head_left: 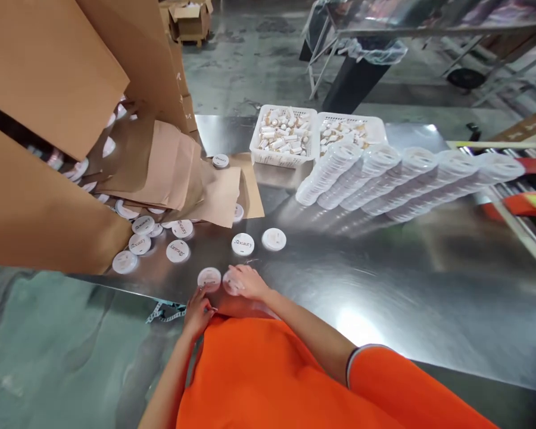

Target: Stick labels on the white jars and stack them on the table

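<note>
Two round white lid-like discs lie side by side at the table's near edge. My left hand [198, 313] is at the near side of the left disc [209, 277], fingertips touching its rim, thumb apart from the fingers. My right hand [249, 282] has its fingers closed over the right disc [229, 285], covering part of it. Just beyond lie a disc printed "beauty" [243, 244] and a paler disc [274, 239]. Farther left, another printed disc [177, 251] lies near several more discs spilled by the box.
A large cardboard box [49, 202] lies open at the left, with discs and brown paper [170, 164] inside. White baskets [261, 156] of small white-and-gold pieces stand at the back. Stacks of clear plastic containers [375, 176] lean beside them. A roller conveyor [522, 208] is at the right.
</note>
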`<state>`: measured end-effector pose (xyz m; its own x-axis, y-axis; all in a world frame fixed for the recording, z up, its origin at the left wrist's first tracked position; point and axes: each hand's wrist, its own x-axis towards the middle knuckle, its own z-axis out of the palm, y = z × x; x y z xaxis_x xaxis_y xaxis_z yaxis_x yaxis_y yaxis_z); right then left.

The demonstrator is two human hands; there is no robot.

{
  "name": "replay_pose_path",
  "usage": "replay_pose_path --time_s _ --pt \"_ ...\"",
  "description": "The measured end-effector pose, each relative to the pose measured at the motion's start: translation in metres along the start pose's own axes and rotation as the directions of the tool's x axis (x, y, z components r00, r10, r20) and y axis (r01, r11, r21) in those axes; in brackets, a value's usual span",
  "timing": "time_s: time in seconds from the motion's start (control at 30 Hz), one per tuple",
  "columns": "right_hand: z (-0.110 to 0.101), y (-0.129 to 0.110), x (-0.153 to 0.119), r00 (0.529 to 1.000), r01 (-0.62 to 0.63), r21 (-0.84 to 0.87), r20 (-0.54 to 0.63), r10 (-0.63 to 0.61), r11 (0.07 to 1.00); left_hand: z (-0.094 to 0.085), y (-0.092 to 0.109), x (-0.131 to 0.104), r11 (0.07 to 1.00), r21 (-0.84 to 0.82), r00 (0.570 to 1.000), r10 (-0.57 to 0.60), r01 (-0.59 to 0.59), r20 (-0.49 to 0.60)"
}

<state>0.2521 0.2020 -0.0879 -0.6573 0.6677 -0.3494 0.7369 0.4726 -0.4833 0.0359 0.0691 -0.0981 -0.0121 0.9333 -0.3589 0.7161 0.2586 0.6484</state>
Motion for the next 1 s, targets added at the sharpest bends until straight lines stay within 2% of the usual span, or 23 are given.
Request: replay_pose_path --time_s 0.07,0.13,0.23,0.33,0.4,0.47,0.6,0.67,0.73,0.8,0.83,0.87,0.9,0.93,1.0 --pt "0.007 -0.001 0.005 0.993 0.118 0.076 0.012 -0.119 0.990 -0.003 -0.004 0.000 1.000 -0.013 1.000 -0.008 0.007 -0.023" --pt "0.016 -0.004 0.011 0.987 0.161 0.123 -0.005 -0.161 0.979 -0.006 -0.007 -0.002 0.999 -0.029 0.999 -0.018 0.018 -0.030" --pt "0.028 -0.012 0.020 0.990 0.139 0.125 -0.040 -0.135 0.982 -0.009 -0.010 -0.004 0.998 -0.050 0.999 -0.034 0.032 -0.036" --pt "0.029 -0.019 0.024 0.990 0.129 0.125 -0.076 -0.120 0.984 -0.010 -0.010 -0.006 0.997 -0.071 0.998 -0.039 0.035 -0.057" --pt "0.022 -0.020 0.025 0.989 0.114 0.119 -0.109 -0.101 0.986 -0.009 -0.011 -0.007 0.996 -0.085 0.997 -0.037 0.031 -0.072" --pt "0.008 -0.017 0.029 0.983 0.046 0.085 -0.183 -0.029 0.995 -0.008 -0.013 -0.007 0.994 -0.100 0.996 -0.042 0.033 -0.083" --pt "-0.028 0.003 0.051 0.916 -0.226 -0.022 -0.345 0.205 0.974 -0.007 -0.016 -0.008 0.989 -0.139 0.993 -0.066 0.052 -0.097" --pt "-0.043 0.016 0.064 0.917 -0.280 -0.056 -0.312 0.250 0.958 -0.009 -0.016 -0.011 0.986 -0.155 0.991 -0.077 0.059 -0.113" --pt "-0.052 0.026 0.072 0.940 -0.263 -0.051 -0.240 0.243 0.964 -0.012 -0.016 -0.014 0.982 -0.178 0.985 -0.096 0.070 -0.143" --pt "-0.053 0.032 0.071 0.944 -0.236 0.060 -0.223 0.243 0.970 -0.016 -0.016 -0.019 0.973 -0.211 0.974 -0.129 0.089 -0.184" --pt "-0.051 0.034 0.066 0.934 -0.219 0.178 -0.247 0.259 0.959 -0.017 -0.017 -0.022 0.967 -0.233 0.966 -0.152 0.102 -0.208" --pt "-0.047 0.037 0.059 0.918 -0.188 0.342 -0.271 0.288 0.921 -0.019 -0.018 -0.025 0.960 -0.258 0.957 -0.174 0.112 -0.232" --pt "-0.042 0.040 0.049 0.902 -0.141 0.537 -0.276 0.331 0.832 -0.020 -0.020 -0.029 0.951 -0.285 0.948 -0.196 0.121 -0.253" --pt "-0.036 0.044 0.038 0.891 -0.086 0.730 -0.248 0.380 0.678 -0.021 -0.023 -0.033 0.942 -0.311 0.938 -0.217 0.128 -0.271" --pt "-0.022 0.053 0.012 0.895 -0.004 0.973 -0.098 0.435 0.229 -0.021 -0.029 -0.040 0.920 -0.361 0.917 -0.267 0.151 -0.297"
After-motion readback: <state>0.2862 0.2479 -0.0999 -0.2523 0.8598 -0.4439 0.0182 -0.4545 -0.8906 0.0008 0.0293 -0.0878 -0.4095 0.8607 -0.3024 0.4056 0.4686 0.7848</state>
